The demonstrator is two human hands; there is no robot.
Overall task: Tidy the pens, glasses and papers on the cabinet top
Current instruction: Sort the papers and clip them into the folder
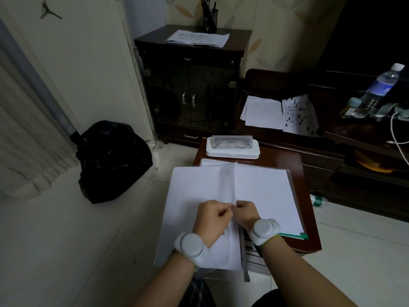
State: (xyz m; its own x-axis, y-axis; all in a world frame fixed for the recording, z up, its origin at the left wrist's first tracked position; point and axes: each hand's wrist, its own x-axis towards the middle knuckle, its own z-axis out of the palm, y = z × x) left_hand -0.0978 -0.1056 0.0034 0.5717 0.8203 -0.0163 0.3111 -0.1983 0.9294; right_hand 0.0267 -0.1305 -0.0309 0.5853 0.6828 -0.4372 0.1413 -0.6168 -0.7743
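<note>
A folder of white papers (263, 191) lies open on a small brown table (307, 220) right below me. My left hand (211, 218) and my right hand (246, 212) meet at its middle, both pinching the lower edge of a clear plastic sleeve (228, 180) that stands up from the pages. A clear glasses case (232, 142) rests on a white box at the table's far end. On the dark cabinet (190, 85) by the wall lie written papers (197, 38) and a black pen holder (209, 18) with pens in it.
A black rubbish bag (112, 158) sits on the tiled floor at the left. More loose papers (278, 114) lie on the dark low unit at the right, with a water bottle (376, 89) and a white cable. A small bottle (317, 200) lies on the floor.
</note>
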